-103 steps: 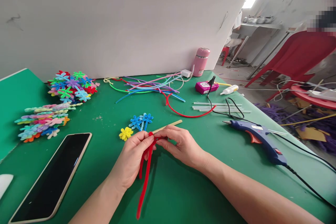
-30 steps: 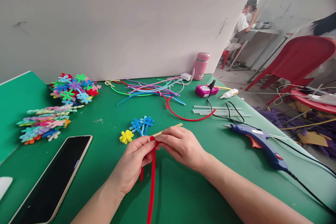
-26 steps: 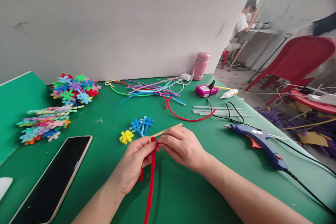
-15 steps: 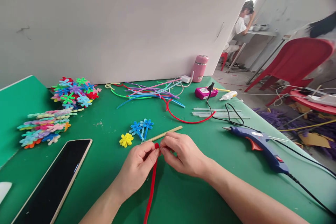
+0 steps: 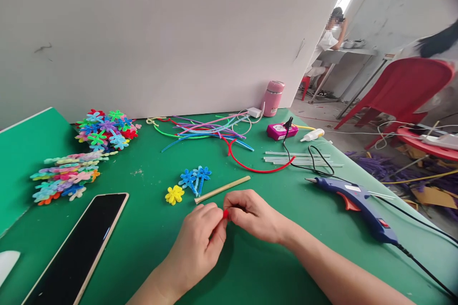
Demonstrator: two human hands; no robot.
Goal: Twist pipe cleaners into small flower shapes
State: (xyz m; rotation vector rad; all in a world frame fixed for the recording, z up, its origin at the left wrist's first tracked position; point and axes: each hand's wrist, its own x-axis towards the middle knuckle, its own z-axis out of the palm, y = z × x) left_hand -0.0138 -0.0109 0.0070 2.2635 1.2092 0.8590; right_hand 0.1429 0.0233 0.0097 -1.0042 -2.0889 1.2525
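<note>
A pale grey upright panel (image 5: 153,47) stands behind a green table (image 5: 150,243); to the right, beyond it, are a red plastic chair (image 5: 411,86) and a seated person in white (image 5: 325,42). The short visible part of a fuzzy red stem (image 5: 225,214) is at the near middle of the table, between the two hands. It looks bright, soft and rounded; the rest is hidden by the hands, so its full shape cannot be told. The left hand (image 5: 202,236) pinches it between thumb and curled fingers, and the right hand (image 5: 255,217) pinches it from the other side with thumb and forefinger.

A pink cylindrical bottle (image 5: 274,100) stands upright near the panel, its lid on and its contents hidden. A small white squeeze bottle (image 5: 313,135) lies on its side beside a magenta box-shaped socket (image 5: 281,131); what it holds cannot be seen.

Just beyond the hands lie a pale, thin stick (image 5: 223,189), a fuzzy yellow flower (image 5: 175,195) and fuzzy blue flowers on stems (image 5: 196,178). Loose coloured fuzzy stems (image 5: 207,128) are spread farther back. A blue glue gun (image 5: 361,202) lies at right, a black-screened phone (image 5: 77,248) at left.
</note>
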